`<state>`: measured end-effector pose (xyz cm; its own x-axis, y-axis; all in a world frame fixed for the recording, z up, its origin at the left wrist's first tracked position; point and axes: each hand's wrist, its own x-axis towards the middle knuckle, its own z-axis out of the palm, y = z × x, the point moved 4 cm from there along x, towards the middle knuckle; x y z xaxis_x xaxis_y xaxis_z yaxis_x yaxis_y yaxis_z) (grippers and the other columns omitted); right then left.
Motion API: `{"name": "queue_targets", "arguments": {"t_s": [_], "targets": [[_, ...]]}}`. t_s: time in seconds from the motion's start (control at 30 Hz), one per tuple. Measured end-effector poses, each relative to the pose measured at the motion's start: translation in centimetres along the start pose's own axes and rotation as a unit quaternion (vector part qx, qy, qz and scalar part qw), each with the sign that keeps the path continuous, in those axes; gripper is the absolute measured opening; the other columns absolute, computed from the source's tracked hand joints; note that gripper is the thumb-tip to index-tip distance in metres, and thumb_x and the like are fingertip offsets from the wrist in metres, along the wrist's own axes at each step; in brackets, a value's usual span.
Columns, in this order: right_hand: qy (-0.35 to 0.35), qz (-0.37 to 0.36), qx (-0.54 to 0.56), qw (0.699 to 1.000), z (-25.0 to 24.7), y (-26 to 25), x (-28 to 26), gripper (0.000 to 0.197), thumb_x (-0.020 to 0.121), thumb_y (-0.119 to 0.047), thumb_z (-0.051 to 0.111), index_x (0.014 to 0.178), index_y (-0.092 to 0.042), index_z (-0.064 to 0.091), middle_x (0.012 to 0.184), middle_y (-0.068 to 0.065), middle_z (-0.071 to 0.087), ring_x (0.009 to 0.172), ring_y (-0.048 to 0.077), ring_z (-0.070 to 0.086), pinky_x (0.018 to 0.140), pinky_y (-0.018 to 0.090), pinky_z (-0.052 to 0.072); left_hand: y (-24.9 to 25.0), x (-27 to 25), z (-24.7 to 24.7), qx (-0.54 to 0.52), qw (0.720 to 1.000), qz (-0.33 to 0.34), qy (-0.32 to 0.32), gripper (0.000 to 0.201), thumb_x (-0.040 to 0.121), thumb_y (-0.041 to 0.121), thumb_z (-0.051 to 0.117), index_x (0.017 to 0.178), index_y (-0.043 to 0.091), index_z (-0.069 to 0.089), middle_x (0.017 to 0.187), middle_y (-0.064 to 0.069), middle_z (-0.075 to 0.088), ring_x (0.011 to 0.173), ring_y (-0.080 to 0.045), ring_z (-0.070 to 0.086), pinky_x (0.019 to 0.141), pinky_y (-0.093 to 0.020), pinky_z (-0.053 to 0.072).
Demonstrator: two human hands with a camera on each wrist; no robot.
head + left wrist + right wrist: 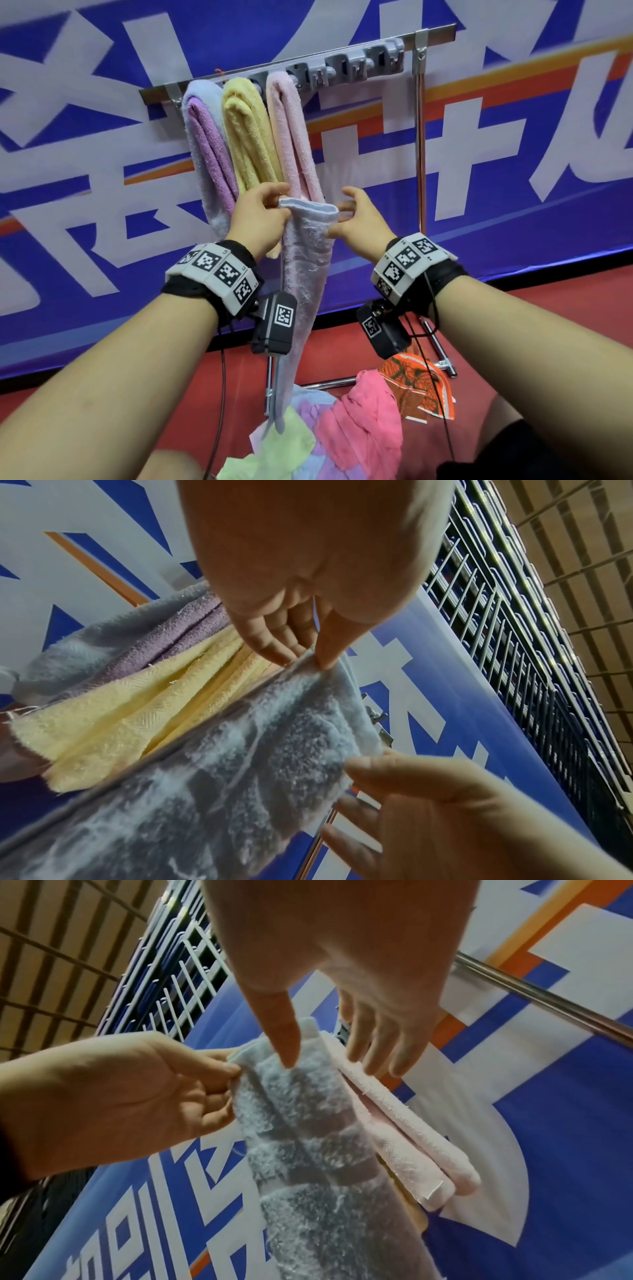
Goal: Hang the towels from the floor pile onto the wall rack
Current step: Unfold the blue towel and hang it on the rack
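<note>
A pale lilac-blue towel (pixel 308 246) (pixel 240 750) (pixel 308 1123) hangs long in front of the wall rack (pixel 342 44), its lower end reaching the floor pile (pixel 342 428). My left hand (pixel 279 202) (pixel 308 661) (pixel 232 1069) pinches its top left corner. My right hand (pixel 337 219) (pixel 322 1058) (pixel 342 796) is spread at the top right corner, thumb on the front and straight fingers behind. On the rack hang a purple-and-grey towel (pixel 205 137), a yellow towel (pixel 246 137) (pixel 120 718) and a pink towel (pixel 291 137) (pixel 404 1123).
Free grey clips (pixel 349 65) line the rail to the right of the pink towel. A chrome upright (pixel 420 154) carries the rail's right end. An orange patterned cloth (pixel 421 387) lies beside the pile on the red floor. A blue banner covers the wall behind.
</note>
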<state>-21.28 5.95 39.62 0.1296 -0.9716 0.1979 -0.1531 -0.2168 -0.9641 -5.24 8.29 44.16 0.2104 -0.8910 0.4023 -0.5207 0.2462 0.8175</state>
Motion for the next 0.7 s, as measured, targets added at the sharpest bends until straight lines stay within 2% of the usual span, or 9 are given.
{"name": "queue_targets", "arguments": {"t_s": [0.03,0.1,0.17,0.2,0.27,0.33,0.43,0.53,0.7], "targets": [[-0.025,0.013,0.023,0.999,0.1,0.1,0.0,0.079,0.076,0.004,0.069,0.143,-0.011,0.030,0.125,0.008,0.054,0.111,0.021,0.056,0.093,0.031,0.048,0.1,0.0,-0.1,-0.008,1.000,-0.002,-0.003,0.043,0.083,-0.011,0.056,0.118,0.012,0.063,0.095,0.004,0.061,0.086,-0.007,0.058,0.087,-0.020,0.049],[-0.041,0.019,0.046,0.998,0.1,-0.1,0.0,0.067,0.077,0.006,0.069,0.137,-0.006,0.042,0.112,0.012,0.065,0.104,0.021,0.062,0.095,0.032,0.047,0.3,0.1,-0.4,-0.023,1.000,-0.006,-0.007,0.042,0.083,-0.012,0.055,0.117,0.011,0.063,0.092,0.004,0.061,0.085,-0.007,0.058,0.085,-0.021,0.050],[-0.033,-0.009,0.037,0.999,-0.2,-0.9,-0.2,0.038,0.077,0.005,0.068,0.113,-0.005,0.062,0.086,0.005,0.067,0.080,0.015,0.062,0.083,0.030,0.049,0.8,0.1,-0.8,-0.034,0.999,-0.005,-0.009,0.041,0.083,-0.013,0.055,0.116,0.011,0.063,0.091,0.002,0.061,0.087,-0.010,0.058,0.085,-0.022,0.050],[-0.031,-0.021,0.029,0.999,-0.3,-1.3,-0.3,0.024,0.078,0.003,0.068,0.100,-0.006,0.067,0.077,0.002,0.065,0.073,0.013,0.058,0.077,0.030,0.048,1.1,0.0,-1.0,-0.035,0.999,-0.003,-0.010,0.041,0.083,-0.013,0.054,0.115,0.011,0.063,0.093,0.001,0.061,0.088,-0.011,0.059,0.085,-0.022,0.050],[-0.024,-0.033,0.028,0.999,-0.4,-2.0,-0.4,0.010,0.080,-0.001,0.068,0.084,-0.010,0.068,0.072,0.000,0.063,0.070,0.014,0.056,0.076,0.034,0.049,1.7,0.0,-1.4,-0.039,0.999,-0.002,-0.015,0.041,0.084,-0.012,0.053,0.114,0.014,0.062,0.098,-0.003,0.063,0.092,-0.012,0.059,0.087,-0.023,0.051],[-0.008,-0.046,0.031,0.998,-0.7,-2.9,-0.3,0.011,0.081,-0.005,0.068,0.078,-0.016,0.065,0.075,0.001,0.064,0.076,0.017,0.060,0.082,0.042,0.053,2.5,-0.1,-1.9,-0.041,0.999,0.000,-0.021,0.041,0.084,-0.012,0.052,0.113,0.016,0.062,0.103,-0.006,0.062,0.095,-0.015,0.058,0.088,-0.027,0.051],[0.008,-0.083,0.015,0.996,-1.1,-5.1,-0.8,0.013,0.084,-0.010,0.066,0.077,-0.019,0.061,0.080,0.003,0.063,0.079,0.017,0.059,0.084,0.044,0.052,4.2,-0.4,-2.6,-0.029,0.999,0.013,-0.024,0.040,0.085,-0.011,0.051,0.111,0.019,0.061,0.103,-0.003,0.061,0.096,-0.016,0.057,0.090,-0.030,0.051],[0.013,-0.122,0.004,0.992,-1.3,-7.5,-1.2,0.015,0.087,-0.010,0.062,0.076,-0.018,0.054,0.077,0.003,0.057,0.075,0.017,0.054,0.074,0.038,0.049,6.0,-0.7,-3.3,-0.033,0.999,0.023,-0.020,0.038,0.086,-0.009,0.048,0.109,0.020,0.059,0.101,0.000,0.060,0.095,-0.017,0.059,0.088,-0.033,0.052],[0.048,-0.179,-0.061,0.981,-2.0,-11.2,-1.5,0.007,0.088,-0.014,0.060,0.089,-0.009,0.056,0.083,0.005,0.056,0.077,0.017,0.051,0.077,0.038,0.047,8.5,-0.7,-4.3,-0.037,0.999,0.040,-0.003,0.043,0.087,-0.007,0.047,0.124,0.012,0.055,0.103,-0.001,0.058,0.083,-0.010,0.055,0.073,-0.020,0.050]]}}
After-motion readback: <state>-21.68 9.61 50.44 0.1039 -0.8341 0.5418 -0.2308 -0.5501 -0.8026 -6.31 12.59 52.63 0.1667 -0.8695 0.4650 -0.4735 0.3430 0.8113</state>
